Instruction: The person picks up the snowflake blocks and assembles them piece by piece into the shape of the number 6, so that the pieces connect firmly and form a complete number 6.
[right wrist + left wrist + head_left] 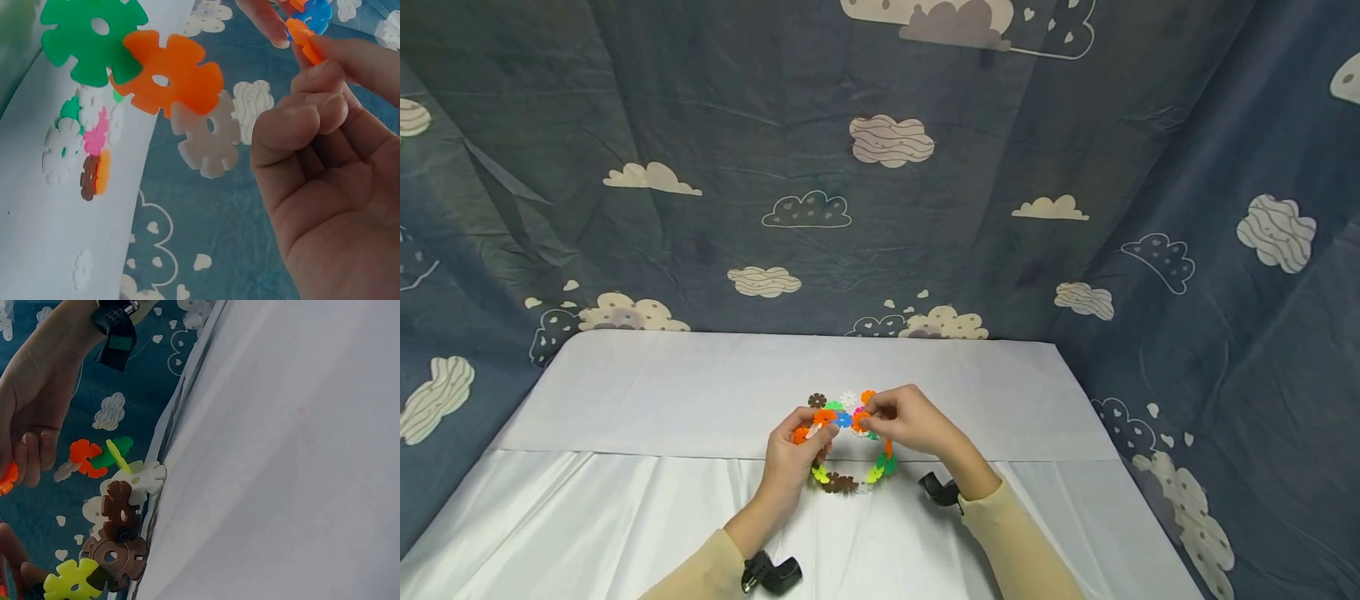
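Two hands: left hand (792, 454) and right hand (917, 419), meeting over a white table (625, 400).
Left fingers: closed with the thumb on the left end of a curved flower-disc chain (840, 483).
Right fingers: tips and thumb together, pinching one orange disc (304, 44).
Blue disc (843, 419): one, between the hands, just left of the pinched orange disc; whether those two are slotted together, I cannot tell. This gap looks like the deciding relation.
Pinched disc's lie: nearly edge-on in the right wrist view, its edge toward the blue disc.
Nearer hand: too close to call; both sets of fingertips are near the blue disc.
Chain's place: looping below the hands, toward the wearer; whether it rests on the table is unclear.
Chain's lower and right curve, counted: two brown discs (122, 509), two lime discs (72, 581), one orange link (181, 72); at least one green link (90, 47) and one pale link (209, 140).
Loose pieces beyond the hands: one brown piece (816, 400), one orange piece (868, 397), one pink piece (95, 134); greens and whites overlap, uncounted.
Lone white piece (82, 270): one, apart from that cluster.
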A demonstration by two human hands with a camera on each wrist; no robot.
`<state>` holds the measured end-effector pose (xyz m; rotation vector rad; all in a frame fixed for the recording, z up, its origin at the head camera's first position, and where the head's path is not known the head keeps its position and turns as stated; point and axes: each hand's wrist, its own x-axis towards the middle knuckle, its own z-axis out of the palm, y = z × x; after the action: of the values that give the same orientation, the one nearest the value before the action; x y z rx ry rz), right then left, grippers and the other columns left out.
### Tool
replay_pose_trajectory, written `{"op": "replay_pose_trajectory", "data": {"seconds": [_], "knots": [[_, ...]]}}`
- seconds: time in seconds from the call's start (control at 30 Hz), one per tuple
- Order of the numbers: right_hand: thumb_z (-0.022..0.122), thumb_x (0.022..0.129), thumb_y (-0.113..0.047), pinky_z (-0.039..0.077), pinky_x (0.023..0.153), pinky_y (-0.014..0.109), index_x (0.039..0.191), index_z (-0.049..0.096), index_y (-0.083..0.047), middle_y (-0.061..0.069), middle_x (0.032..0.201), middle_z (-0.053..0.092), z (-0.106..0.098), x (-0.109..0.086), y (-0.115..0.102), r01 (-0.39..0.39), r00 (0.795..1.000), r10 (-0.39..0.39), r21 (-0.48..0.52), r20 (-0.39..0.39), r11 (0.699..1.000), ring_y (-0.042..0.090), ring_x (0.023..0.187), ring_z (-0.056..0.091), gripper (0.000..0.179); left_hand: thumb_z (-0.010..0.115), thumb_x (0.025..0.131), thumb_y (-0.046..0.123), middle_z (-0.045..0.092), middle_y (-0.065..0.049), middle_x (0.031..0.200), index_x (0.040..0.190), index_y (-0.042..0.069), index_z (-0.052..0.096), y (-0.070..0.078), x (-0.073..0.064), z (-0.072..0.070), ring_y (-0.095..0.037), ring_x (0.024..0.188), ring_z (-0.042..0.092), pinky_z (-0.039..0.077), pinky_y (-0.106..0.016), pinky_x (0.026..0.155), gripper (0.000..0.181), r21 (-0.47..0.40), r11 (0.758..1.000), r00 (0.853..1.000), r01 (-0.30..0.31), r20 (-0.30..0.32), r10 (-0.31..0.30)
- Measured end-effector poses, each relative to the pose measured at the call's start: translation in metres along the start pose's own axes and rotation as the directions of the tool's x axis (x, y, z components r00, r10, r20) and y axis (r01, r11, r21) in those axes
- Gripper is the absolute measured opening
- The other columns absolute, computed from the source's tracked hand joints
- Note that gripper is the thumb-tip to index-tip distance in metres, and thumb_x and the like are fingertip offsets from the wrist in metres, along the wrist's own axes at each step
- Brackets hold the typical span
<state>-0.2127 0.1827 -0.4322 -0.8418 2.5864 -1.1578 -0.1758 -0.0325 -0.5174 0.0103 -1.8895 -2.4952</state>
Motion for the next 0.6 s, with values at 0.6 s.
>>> {"op": "replay_pose_trajectory", "data": {"seconds": [0.6], "knots": [[0.069, 0.103, -0.014, 0.041, 0.060, 0.019, 0.086, 0.070, -0.009, -0.007, 0.068, 0.055, 0.0017, 0.0005, -0.0024, 0.086, 0.996, -0.087, -0.141, -0.002, 0.986, 0.001, 0.058, 0.044, 0.018, 0.086, 0.090, 0.016, 0.065, 0.000, 0.066, 0.103, 0.008, 0.070, 0.0023, -0.0006, 0.0002, -0.012, 0.057, 0.057, 0.048, -0.021, 0.053, 0.023, 0.019, 0.999, 0.999, 0.031, 0.025, -0.031]]}}
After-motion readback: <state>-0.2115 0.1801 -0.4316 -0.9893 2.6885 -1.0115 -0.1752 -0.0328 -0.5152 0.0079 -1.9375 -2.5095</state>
